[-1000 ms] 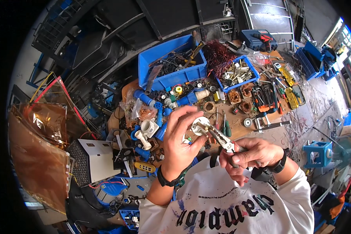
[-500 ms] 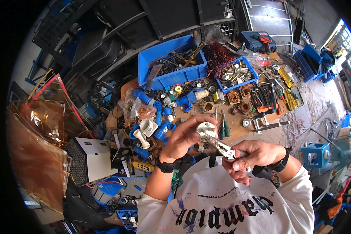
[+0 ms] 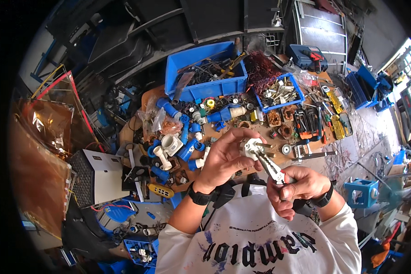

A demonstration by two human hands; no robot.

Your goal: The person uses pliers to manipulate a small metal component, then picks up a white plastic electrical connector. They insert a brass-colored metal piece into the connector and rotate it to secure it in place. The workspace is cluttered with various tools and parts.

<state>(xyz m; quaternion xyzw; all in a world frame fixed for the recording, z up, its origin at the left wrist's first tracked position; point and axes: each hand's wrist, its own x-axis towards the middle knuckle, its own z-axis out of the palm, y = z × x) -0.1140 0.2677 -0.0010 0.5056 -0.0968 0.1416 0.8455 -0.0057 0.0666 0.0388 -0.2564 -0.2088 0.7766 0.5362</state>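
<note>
Two things fill my hands by the near side of the cluttered bench (image 3: 153,94): my right hand (image 3: 300,186) wraps the pliers (image 3: 275,174), my left hand (image 3: 226,157) pinches a round white fitting (image 3: 250,147) at their nose. I judge this step to be plier work around its brass-coloured pins (image 3: 266,145); the next move calls for a steady left hold and well-aligned jaws.

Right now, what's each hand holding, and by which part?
Left hand: white part, fingers and thumb at its round body. Right hand: pliers, by the handles.
</note>
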